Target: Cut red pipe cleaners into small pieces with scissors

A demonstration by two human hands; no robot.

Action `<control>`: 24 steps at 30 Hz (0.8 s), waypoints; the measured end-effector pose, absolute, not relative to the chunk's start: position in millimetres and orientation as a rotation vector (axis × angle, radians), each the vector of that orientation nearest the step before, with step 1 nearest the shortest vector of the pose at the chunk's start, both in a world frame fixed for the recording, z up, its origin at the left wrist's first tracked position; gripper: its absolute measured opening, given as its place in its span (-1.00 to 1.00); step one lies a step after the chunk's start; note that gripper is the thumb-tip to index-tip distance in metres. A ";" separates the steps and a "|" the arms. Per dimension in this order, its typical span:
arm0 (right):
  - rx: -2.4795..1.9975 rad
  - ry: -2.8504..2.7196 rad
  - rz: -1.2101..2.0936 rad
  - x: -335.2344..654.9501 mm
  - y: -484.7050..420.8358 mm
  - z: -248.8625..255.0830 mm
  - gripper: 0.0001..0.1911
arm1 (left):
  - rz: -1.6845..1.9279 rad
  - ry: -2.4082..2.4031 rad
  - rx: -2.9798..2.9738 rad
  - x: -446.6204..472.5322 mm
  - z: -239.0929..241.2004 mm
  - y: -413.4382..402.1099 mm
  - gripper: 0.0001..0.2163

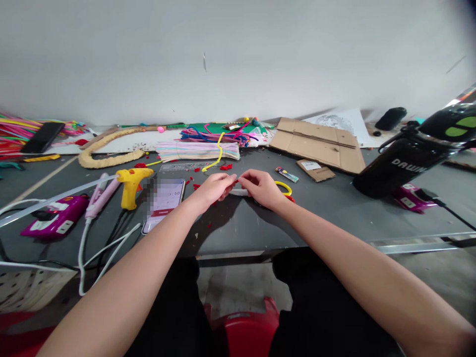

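My left hand [216, 189] and my right hand [261, 188] meet over the grey table, fingertips pinched close together. Between them shows a bit of a small red piece [235, 183], mostly hidden by the fingers; it looks like cut pipe cleaner. Under my right hand lie scissors with a yellow handle loop [285, 187], partly covered. More red scraps [225, 167] are scattered to the left and behind the hands. Just beyond them a bent yellow pipe cleaner [220, 148] lies across a bundle of pale pipe cleaners [197, 150].
On the left are a yellow glue gun [130, 186], a phone [164, 206], a purple power strip [57, 218] and cables. To the right stand a black bottle [403, 158] and flat cardboard [316, 141]. A grey wall [238, 59] rises behind the table.
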State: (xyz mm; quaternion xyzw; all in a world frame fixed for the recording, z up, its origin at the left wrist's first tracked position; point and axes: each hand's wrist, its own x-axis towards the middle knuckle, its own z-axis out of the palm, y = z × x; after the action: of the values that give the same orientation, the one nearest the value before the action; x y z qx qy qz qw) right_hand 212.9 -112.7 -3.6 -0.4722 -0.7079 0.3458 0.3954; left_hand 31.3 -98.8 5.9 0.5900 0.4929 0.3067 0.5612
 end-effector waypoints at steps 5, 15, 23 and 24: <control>-1.187 -1.754 0.872 212.3 -114.3 -6.8 -0.74 | 0.673 1.223 1.525 30.6 4.3 -99.9 -0.70; -1.252 -1.909 0.656 219.3 -112.5 4.2 -0.74 | 0.802 1.172 1.569 33.1 10.3 -99.5 -0.82; -1.820 -2.349 0.594 280.4 -118.5 26.4 -0.66 | 0.850 1.267 1.557 18.0 14.3 -87.5 -0.83; -1.851 -2.367 0.609 283.2 -120.6 26.2 -0.62 | 0.852 1.275 1.572 15.4 15.1 -86.7 -0.83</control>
State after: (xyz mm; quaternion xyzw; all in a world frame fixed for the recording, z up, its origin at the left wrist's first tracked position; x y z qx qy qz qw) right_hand 283.2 -120.6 26.2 -0.6034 -0.7714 0.1984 0.0378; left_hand 15.4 -86.7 15.1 0.6372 0.5167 0.3456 0.4555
